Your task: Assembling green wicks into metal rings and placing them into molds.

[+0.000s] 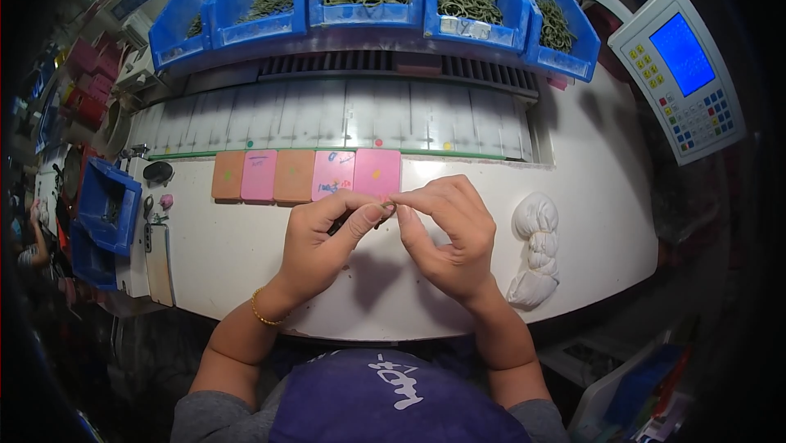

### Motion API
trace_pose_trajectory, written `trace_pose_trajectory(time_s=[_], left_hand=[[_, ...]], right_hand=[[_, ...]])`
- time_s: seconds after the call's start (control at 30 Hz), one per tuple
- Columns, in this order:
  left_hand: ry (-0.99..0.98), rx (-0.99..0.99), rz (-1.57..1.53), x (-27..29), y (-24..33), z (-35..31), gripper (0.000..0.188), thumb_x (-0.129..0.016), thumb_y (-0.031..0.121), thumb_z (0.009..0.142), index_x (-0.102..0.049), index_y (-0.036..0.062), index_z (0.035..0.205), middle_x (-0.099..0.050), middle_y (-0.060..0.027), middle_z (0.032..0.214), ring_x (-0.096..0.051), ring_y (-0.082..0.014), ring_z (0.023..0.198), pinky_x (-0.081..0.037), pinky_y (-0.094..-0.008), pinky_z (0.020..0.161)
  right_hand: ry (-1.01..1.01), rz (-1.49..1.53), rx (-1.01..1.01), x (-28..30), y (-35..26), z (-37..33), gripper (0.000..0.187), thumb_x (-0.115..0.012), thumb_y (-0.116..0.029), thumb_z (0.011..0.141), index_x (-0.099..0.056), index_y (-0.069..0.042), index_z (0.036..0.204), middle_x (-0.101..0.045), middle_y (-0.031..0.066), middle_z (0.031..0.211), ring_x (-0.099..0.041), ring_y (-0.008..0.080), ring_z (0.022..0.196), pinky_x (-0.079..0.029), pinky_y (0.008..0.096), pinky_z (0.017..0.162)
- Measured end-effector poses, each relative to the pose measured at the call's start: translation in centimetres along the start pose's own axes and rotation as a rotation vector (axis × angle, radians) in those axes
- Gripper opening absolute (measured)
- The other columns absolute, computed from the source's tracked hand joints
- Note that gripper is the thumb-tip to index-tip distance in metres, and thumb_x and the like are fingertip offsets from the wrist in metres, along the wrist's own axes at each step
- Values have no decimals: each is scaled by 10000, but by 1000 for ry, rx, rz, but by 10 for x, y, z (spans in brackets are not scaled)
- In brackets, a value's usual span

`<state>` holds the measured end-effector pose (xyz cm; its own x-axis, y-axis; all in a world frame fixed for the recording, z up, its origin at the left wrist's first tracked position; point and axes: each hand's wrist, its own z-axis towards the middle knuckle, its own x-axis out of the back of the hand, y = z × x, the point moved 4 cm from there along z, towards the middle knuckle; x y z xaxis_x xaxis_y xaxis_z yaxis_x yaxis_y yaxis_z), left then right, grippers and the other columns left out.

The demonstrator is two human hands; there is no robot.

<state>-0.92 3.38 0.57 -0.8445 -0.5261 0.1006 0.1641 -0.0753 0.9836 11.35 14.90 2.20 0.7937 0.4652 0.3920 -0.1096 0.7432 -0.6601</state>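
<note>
Over the white table [442,296], my two hands meet at a small dark green ring-shaped piece [390,209]. My left hand [323,242] is closed, with thumb and index finger pinching it from the left. Something dark shows under the left fingers, but I cannot make out what it is. My right hand [454,234] grips the piece from the other side with thumb and index fingertips. Just beyond the hands stands a row of orange and pink blocks, ending in a pink block [377,173].
Blue bins [364,15] full of green ring-shaped pieces line the back, behind a lit white panel [327,115]. A keypad device with a blue screen [681,51] stands at the right. A tied white cloth bundle [540,250] lies right of my hands; blue trays [106,205] are left.
</note>
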Motion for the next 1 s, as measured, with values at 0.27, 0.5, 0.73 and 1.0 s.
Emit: trace_pose_trajectory(time_s=[0.27, 0.5, 0.73, 1.0], left_hand=[[-46, 121, -265, 3, -5, 3, 158, -626, 129, 971, -704, -1, 1015, -656, 1, 862, -538, -52, 716, -435, -208, 654], [95, -167, -218, 25, -14, -17, 132, -661, 105, 945, -720, 0, 1000, -603, -5, 925, -505, -15, 680, -384, -192, 540], [425, 170, -598, 112, -7, -91, 229, -604, 180, 992, -712, -17, 1041, -688, -77, 840, -357, 9, 487, -264, -173, 423], [577, 242, -674, 165, -35, -176, 246, -602, 173, 992, -700, -42, 1058, -662, -97, 744, -341, 13, 445, -233, -170, 400]], right_hand=[[-194, 178, -296, -10, 0, -8, 87, -715, -36, 839, -697, 6, 913, -695, 106, 838, -639, 198, 770, -496, 299, 727], [-223, 558, -575, -46, -4, -19, 127, -694, -103, 920, -695, 17, 879, -682, 58, 811, -626, 113, 783, -483, 244, 736], [-561, 148, -202, -132, -43, 22, 141, -688, -145, 914, -709, -14, 960, -682, 98, 856, -620, 203, 808, -496, 316, 726], [-523, 59, 358, -289, -79, 35, 302, -713, -133, 847, -668, -55, 1135, -641, 110, 1133, -545, 321, 1045, -463, 414, 913]])
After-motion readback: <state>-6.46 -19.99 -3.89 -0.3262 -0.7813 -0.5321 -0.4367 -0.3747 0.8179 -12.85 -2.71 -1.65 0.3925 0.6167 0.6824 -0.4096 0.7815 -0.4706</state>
